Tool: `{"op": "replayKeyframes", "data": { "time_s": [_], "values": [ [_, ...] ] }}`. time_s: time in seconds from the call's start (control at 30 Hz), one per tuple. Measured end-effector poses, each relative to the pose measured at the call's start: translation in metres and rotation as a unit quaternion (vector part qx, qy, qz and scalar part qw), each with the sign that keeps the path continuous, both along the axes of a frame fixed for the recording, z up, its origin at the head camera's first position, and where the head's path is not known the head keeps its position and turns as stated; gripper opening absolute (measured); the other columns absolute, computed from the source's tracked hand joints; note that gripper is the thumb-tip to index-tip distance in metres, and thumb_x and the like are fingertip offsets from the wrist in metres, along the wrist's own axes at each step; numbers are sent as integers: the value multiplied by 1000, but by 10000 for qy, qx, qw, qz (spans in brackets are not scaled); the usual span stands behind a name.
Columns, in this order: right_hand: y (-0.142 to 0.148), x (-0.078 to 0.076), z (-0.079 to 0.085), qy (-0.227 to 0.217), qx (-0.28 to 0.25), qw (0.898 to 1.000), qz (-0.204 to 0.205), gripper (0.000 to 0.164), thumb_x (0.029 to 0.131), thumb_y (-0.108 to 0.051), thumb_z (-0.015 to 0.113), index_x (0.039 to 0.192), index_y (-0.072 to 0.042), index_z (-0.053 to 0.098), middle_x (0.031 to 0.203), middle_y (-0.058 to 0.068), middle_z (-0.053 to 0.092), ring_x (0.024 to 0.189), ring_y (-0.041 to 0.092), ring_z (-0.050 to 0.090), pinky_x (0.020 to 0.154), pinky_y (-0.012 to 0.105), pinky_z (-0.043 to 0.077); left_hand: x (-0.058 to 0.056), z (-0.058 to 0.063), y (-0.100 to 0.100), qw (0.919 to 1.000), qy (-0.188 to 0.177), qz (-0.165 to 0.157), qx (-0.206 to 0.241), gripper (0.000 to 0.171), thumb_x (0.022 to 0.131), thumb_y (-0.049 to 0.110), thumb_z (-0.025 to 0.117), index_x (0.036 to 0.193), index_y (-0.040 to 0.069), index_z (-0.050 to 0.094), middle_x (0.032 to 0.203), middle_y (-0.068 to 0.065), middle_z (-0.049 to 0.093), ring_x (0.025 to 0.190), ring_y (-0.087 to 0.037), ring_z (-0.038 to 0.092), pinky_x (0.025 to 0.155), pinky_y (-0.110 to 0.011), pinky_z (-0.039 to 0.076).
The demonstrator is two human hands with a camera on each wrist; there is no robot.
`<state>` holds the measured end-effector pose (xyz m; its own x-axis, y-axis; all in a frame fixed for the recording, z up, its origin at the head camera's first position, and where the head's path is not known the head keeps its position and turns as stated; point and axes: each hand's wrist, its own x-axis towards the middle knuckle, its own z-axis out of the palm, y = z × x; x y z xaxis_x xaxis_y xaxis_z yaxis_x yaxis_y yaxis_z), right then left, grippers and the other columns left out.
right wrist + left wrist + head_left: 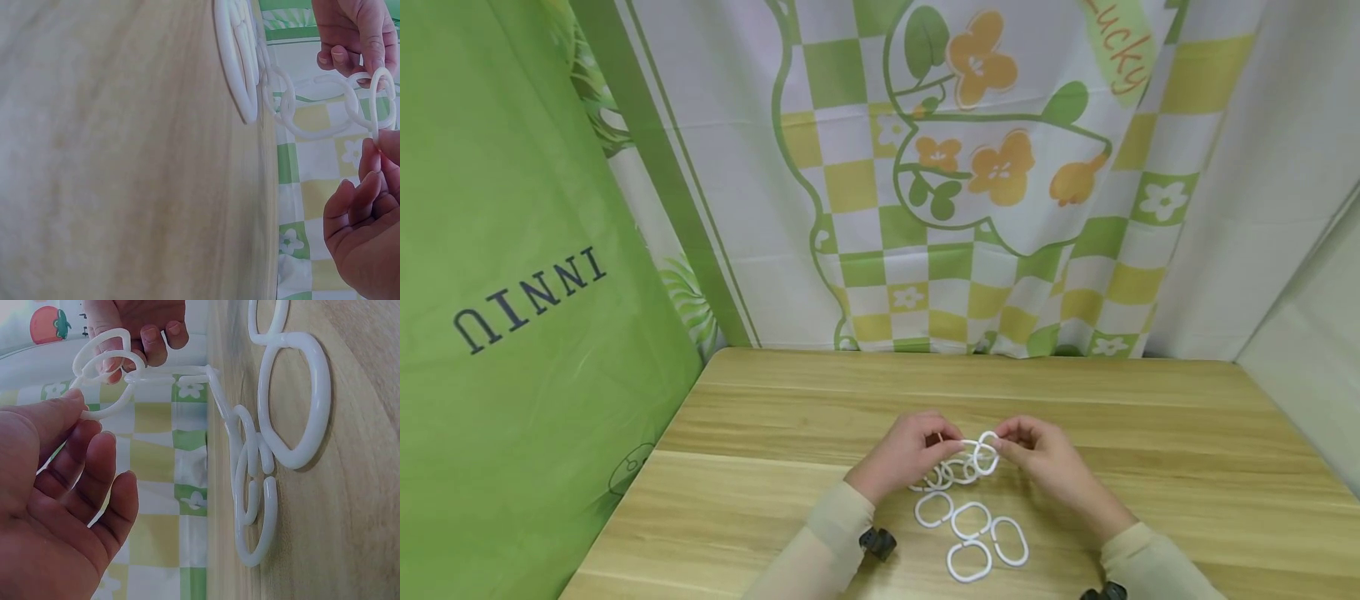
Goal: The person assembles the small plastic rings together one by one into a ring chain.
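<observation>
My left hand point(913, 450) pinches a white oval shower curtain ring point(112, 412) between thumb and fingers, at the end of a linked chain. My right hand point(1048, 458) pinches another such ring point(374, 106), held across the left one above the table. From these two, the chain point(234, 450) of rings runs down to the wood. Several loose rings lie flat nearer me, among them one at the right point(1027, 550). Narrow gaps show in some rings. Whether the two held rings are hooked together I cannot tell.
The wooden table point(760, 508) reaches back to a checked, flowered curtain point(850, 183). A green cloth point(535, 417) hangs along the left side, with a pale wall point(1315, 333) on the right. Dark wrist cameras point(878, 543) sit on both sleeves.
</observation>
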<state>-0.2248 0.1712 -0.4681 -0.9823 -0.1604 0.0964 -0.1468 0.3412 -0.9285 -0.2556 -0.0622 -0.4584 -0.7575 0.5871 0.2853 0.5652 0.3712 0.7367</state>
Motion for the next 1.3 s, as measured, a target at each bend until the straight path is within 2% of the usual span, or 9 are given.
{"op": "replayKeyframes", "data": {
  "time_s": [0.27,0.47,0.6,0.77,0.87,1.03,1.1,1.3],
  "values": [
    [0,-1,1,-50,110,9999,-49,19,90,-13,71,102,0,65,88,8,65,72,16,55,57,25,45,2,3,0,10000,-28,1,20,10,94,17,69,97,9,73,84,10,60,69,-2,54,62,-18,48],
    [0,-3,2,9,193,9993,-312,20,91,-16,71,101,0,65,85,7,64,72,15,55,58,25,45,0,3,-3,9997,-202,55,-98,8,95,20,67,96,13,71,85,10,61,68,-3,55,61,-20,49],
    [0,-3,2,32,146,9989,-453,20,91,-16,71,100,0,64,82,7,62,69,14,53,56,25,44,-2,1,-4,9994,-343,13,-86,4,94,15,66,96,14,69,81,10,61,65,-4,54,57,-20,47],
    [0,-3,1,-34,58,9987,-502,21,91,-15,71,102,0,63,81,6,61,66,12,51,54,24,43,-2,0,-5,9981,-608,-104,-65,13,91,8,64,104,12,65,78,9,59,63,-4,50,55,-19,42],
    [0,-2,1,-48,-25,9988,-487,21,91,-15,71,102,1,62,82,7,62,66,12,51,55,24,44,-3,-1,-5,9974,-708,-121,-72,17,94,15,64,111,11,64,75,7,57,61,-5,48,55,-20,41],
    [-3,0,1,-76,-188,9991,-381,22,89,-15,74,100,1,62,82,8,64,65,12,52,54,24,44,-3,-2,-3,9975,-681,185,-33,32,96,30,64,120,9,63,70,7,55,56,-5,48,51,-22,43],
    [-4,1,1,-105,-201,9992,-335,23,88,-15,75,99,1,62,81,8,64,65,12,53,54,25,45,-3,-3,-2,9976,-621,313,-20,30,95,30,65,118,10,64,67,7,53,53,-5,46,48,-22,42],
    [-8,4,2,-239,-219,9992,-229,23,86,-14,76,98,0,61,81,8,63,67,13,54,56,25,46,-1,-2,-1,9976,-411,554,-73,10,92,26,69,94,16,71,59,8,47,48,-4,41,44,-21,36]
  ]
}}
